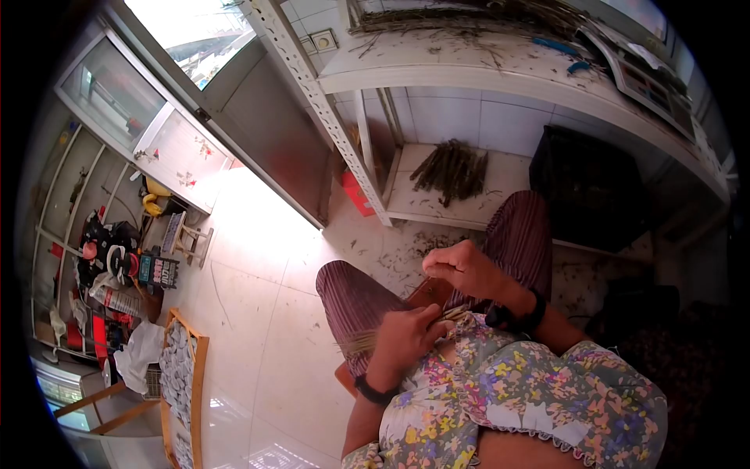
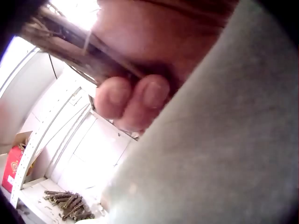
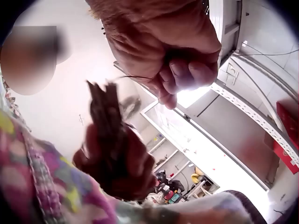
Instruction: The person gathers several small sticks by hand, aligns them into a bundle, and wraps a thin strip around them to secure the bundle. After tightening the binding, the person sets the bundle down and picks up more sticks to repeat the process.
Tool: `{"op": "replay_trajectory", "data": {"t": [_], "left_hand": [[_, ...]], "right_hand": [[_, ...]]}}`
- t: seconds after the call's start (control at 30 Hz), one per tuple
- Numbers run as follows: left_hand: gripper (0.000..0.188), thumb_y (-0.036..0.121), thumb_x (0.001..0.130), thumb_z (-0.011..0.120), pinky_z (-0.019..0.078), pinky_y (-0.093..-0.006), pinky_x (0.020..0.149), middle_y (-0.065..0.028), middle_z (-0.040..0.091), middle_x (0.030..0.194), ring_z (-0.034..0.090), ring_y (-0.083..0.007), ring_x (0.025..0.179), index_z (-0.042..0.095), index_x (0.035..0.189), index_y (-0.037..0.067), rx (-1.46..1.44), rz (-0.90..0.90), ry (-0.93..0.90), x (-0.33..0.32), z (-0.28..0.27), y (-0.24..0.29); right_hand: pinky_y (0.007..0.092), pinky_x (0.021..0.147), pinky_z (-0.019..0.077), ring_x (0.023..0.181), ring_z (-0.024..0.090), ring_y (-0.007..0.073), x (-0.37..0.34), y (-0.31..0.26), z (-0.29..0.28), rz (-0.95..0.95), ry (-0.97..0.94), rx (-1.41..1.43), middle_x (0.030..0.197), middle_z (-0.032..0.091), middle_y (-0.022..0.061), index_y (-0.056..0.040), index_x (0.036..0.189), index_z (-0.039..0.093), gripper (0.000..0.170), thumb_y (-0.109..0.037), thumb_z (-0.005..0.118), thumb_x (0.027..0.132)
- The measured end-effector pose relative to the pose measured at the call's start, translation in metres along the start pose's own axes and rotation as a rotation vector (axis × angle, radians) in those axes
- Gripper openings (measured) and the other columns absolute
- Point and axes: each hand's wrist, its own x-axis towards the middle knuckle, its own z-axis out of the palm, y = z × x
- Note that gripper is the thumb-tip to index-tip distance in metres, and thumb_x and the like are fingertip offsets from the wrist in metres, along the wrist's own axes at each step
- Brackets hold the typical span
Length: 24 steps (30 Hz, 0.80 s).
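Observation:
My left hand (image 1: pixel 406 340) grips a bundle of thin dry stalks (image 1: pixel 355 344) low over the lap. In the right wrist view, the cut ends of the bundle (image 3: pixel 105 102) stick up out of the left fist. Curled left fingers (image 2: pixel 133 100) wrap the stalks in the left wrist view, where a pale cloth surface hides part of the hand. Above and to the right of the bundle is my right hand (image 1: pixel 461 266), fingers folded into the palm. It pinches a thin strand (image 3: pixel 133 76) that runs toward the stalk ends.
Short cut twigs (image 1: pixel 449 168) lie piled on the lower shelf, beside a black crate (image 1: pixel 586 180). More long stalks and a blue-handled tool (image 1: pixel 555 47) are on the upper shelf (image 1: pixel 437 74). Dark scraps litter the floor near the knees. A red box (image 1: pixel 359 193) stands behind the shelf post.

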Motion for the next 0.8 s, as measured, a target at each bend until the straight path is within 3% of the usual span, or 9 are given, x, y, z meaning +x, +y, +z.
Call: {"op": "replay_trajectory", "data": {"t": [0.1, 0.13, 0.23, 0.27, 0.37, 0.53, 0.63, 0.73, 0.8], "left_hand": [[0.024, 0.024, 0.088, 0.06, 0.0434, -0.0334, 0.054, -0.0026, 0.061, 0.071, 0.057, -0.0182, 0.059, 0.065, 0.09, 0.001, -0.473, -0.08, 0.103, -0.003, 0.009, -0.009], [0.028, 0.026, 0.091, 0.056, 0.0363, -0.0253, 0.052, 0.0036, 0.05, 0.067, 0.047, -0.0077, 0.06, 0.062, 0.092, -0.001, -0.613, -0.148, 0.163, -0.004, 0.005, -0.005], [0.031, 0.031, 0.094, 0.052, 0.0266, -0.0201, 0.049, 0.0069, 0.043, 0.064, 0.037, -0.0034, 0.055, 0.059, 0.1, 0.001, -0.947, -0.254, 0.339, -0.001, -0.001, -0.002], [0.033, 0.033, 0.096, 0.049, 0.0212, -0.018, 0.048, 0.0078, 0.038, 0.062, 0.028, -0.0012, 0.053, 0.056, 0.108, 0.002, -0.933, -0.256, 0.371, 0.001, 0.001, -0.002], [0.031, 0.033, 0.097, 0.049, 0.0218, -0.0189, 0.047, 0.008, 0.037, 0.061, 0.03, -0.002, 0.052, 0.056, 0.101, 0.003, -0.895, -0.319, 0.453, 0.006, -0.007, 0.014], [0.029, 0.032, 0.098, 0.048, 0.0214, -0.019, 0.044, 0.0073, 0.037, 0.06, 0.029, -0.0022, 0.05, 0.056, 0.101, 0.004, -0.898, -0.35, 0.472, 0.004, -0.003, -0.001], [0.027, 0.03, 0.099, 0.046, 0.0216, -0.0194, 0.043, 0.0068, 0.036, 0.06, 0.029, -0.0028, 0.049, 0.055, 0.1, 0.005, -0.967, -0.366, 0.539, 0.002, -0.003, -0.007], [0.025, 0.029, 0.099, 0.044, 0.0221, -0.0197, 0.042, 0.0061, 0.036, 0.06, 0.029, -0.0033, 0.048, 0.054, 0.099, 0.005, -1.047, -0.4, 0.599, 0.001, -0.002, -0.013], [0.025, 0.028, 0.1, 0.043, 0.0225, -0.0196, 0.041, 0.0056, 0.036, 0.06, 0.029, -0.0034, 0.048, 0.054, 0.099, 0.005, -1.067, -0.408, 0.618, 0.001, -0.003, -0.014]], "right_hand": [[0.0321, 0.065, 0.0496, 0.071, 0.066, 0.0266, 0.001, 0.006, -0.003, 0.091, -0.096, 0.019, 0.079, 0.065, 0.0161, 0.0006, 0.091, 0.063, 0.014, -0.012, 0.062, 0.087], [0.0319, 0.066, 0.0495, 0.071, 0.065, 0.0256, 0.0, 0.007, -0.003, 0.115, -0.138, 0.026, 0.079, 0.065, 0.016, 0.0004, 0.092, 0.064, 0.014, -0.013, 0.061, 0.087], [0.0359, 0.071, 0.0501, 0.077, 0.065, 0.0327, -0.003, 0.008, 0.009, 0.164, -0.112, 0.084, 0.081, 0.064, 0.0196, -0.002, 0.093, 0.067, 0.019, -0.019, 0.062, 0.086], [0.036, 0.071, 0.0502, 0.077, 0.065, 0.0325, -0.003, 0.007, 0.009, 0.174, -0.129, 0.074, 0.081, 0.064, 0.0197, -0.0021, 0.094, 0.067, 0.02, -0.019, 0.062, 0.085], [0.0363, 0.072, 0.0504, 0.077, 0.066, 0.032, -0.004, 0.005, 0.011, 0.205, -0.163, 0.066, 0.082, 0.065, 0.0202, -0.0019, 0.095, 0.067, 0.02, -0.019, 0.062, 0.085], [0.037, 0.072, 0.0503, 0.076, 0.066, 0.0325, -0.003, 0.004, 0.012, 0.192, -0.146, 0.05, 0.083, 0.065, 0.0199, -0.0006, 0.098, 0.066, 0.022, -0.018, 0.062, 0.086], [0.0349, 0.069, 0.0499, 0.067, 0.064, 0.0283, 0.001, -0.009, 0.01, 0.087, 0.087, 0.044, 0.076, 0.065, 0.0136, -0.0017, 0.111, 0.062, 0.03, -0.019, 0.061, 0.087], [0.0298, 0.063, 0.0482, 0.064, 0.059, 0.0189, 0.004, -0.028, -0.014, 0.1, 0.048, 0.196, 0.072, 0.061, 0.0074, -0.0002, 0.127, 0.052, 0.044, -0.026, 0.059, 0.091], [0.0279, 0.057, 0.0465, 0.063, 0.057, 0.0138, 0.0, -0.055, -0.042, 0.056, -0.167, 0.529, 0.083, 0.062, 0.0092, 0.0035, 0.136, 0.041, 0.055, -0.029, 0.056, 0.095]]}}
